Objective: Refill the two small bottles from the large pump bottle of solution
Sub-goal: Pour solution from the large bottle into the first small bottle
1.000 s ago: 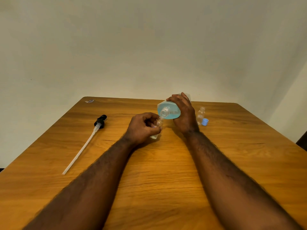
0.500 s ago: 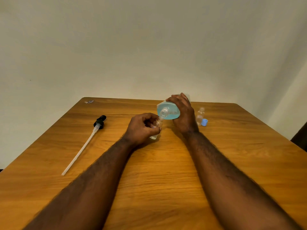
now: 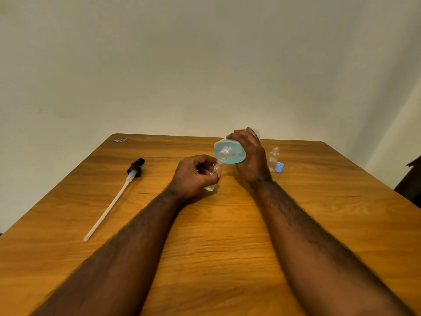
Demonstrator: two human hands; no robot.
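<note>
Two bare, hairy forearms (image 3: 127,247)

A wooden table (image 3: 227,236) with rounded far corners is standing against a plain wall. A black pump head (image 3: 136,167) is lying on its side on the left half, and its long pale tube (image 3: 109,206) is pointing toward the near left edge. A small clear bottle (image 3: 273,158) is standing upright and uncapped on the far right half. A blue cap (image 3: 279,167) is lying just beside it on the right. A small scrap (image 3: 120,140), too small to identify, is sitting at the far left corner.
</note>
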